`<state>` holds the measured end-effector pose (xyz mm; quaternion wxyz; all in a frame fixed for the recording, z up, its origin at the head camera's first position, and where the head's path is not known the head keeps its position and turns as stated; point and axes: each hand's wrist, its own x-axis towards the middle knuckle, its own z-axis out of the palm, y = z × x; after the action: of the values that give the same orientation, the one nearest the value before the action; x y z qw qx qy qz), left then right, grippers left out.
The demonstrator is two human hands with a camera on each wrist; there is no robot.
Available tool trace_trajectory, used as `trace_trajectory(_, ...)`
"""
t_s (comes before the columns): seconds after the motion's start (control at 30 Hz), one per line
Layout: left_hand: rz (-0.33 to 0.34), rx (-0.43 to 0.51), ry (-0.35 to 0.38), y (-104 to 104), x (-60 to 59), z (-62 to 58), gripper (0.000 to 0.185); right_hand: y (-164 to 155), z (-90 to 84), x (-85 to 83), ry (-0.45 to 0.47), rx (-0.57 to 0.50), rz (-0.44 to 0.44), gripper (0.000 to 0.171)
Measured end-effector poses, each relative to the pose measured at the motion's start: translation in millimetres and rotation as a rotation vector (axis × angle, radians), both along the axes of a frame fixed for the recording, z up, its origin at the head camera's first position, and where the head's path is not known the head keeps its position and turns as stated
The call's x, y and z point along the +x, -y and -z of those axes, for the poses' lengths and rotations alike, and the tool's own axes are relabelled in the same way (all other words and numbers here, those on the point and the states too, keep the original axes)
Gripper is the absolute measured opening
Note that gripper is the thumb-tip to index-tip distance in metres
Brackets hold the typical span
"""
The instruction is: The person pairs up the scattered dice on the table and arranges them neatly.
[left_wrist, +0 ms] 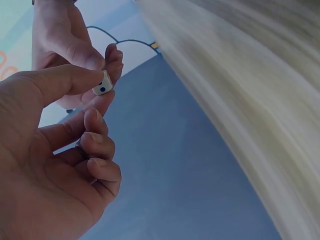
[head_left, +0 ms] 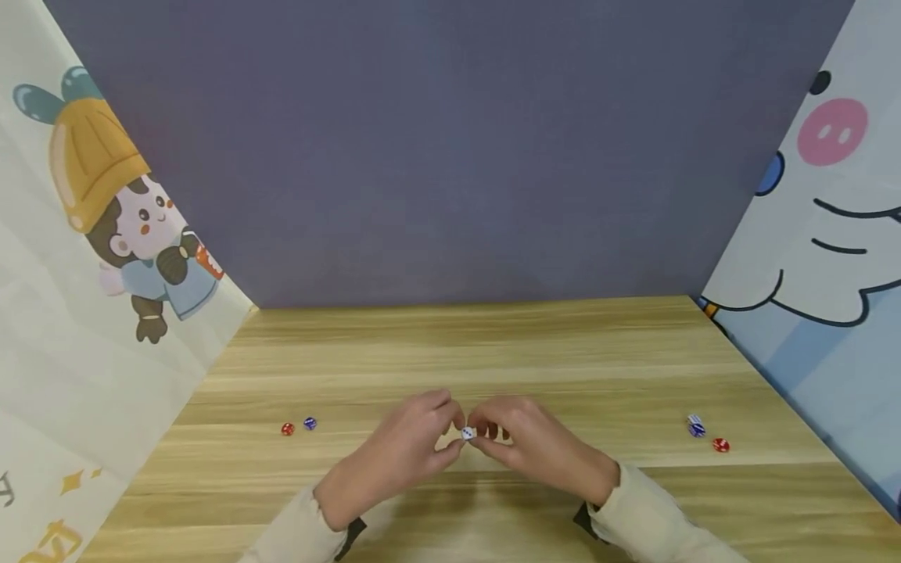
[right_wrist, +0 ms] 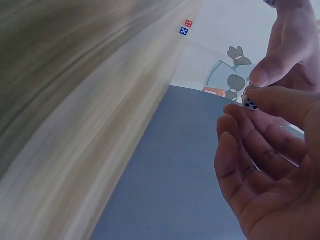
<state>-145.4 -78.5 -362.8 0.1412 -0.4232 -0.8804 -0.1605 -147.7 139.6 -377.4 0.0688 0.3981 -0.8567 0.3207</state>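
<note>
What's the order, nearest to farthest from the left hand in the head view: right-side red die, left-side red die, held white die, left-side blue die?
From the left hand:
1. held white die, in its grasp
2. left-side blue die, out to its left
3. left-side red die, farther left
4. right-side red die, past the right hand

- You have a wood-grained table [head_left: 493,344] before you, its streaks running sideways
- To your left lie a red die [head_left: 288,429] and, just beside it, a blue die [head_left: 310,423]
- To your right are a white die [head_left: 694,419] and second blue die [head_left: 697,430] close together, a second red die [head_left: 721,445] near them
</note>
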Motion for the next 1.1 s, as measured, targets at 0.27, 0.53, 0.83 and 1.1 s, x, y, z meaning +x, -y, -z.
trace_trajectory(0.27, 0.031, -0.026, -0.010, -7, 3.0, 12.7, 0.012, -5, 11.8, 4.0, 0.070, -0.021, -0.027, 0.009)
trace_trajectory(0.53, 0.039, -0.108, 0.099, -13, 7.9, 27.4, 0.014, -5, 24.0, 7.8, 0.164, 0.076, -0.034, 0.014)
trace_trajectory(0.83, 0.117, -0.092, 0.348, -15, 7.2, 47.5, 0.012, 1, 38.4, 13.4, 0.202, 0.207, -0.034, 0.022)
trace_trajectory(1.1, 0.126, -0.007, 0.502, -15, 0.1, 56.7, 0.014, 1, 44.4, 11.3, 0.267, 0.177, -0.053, 0.019)
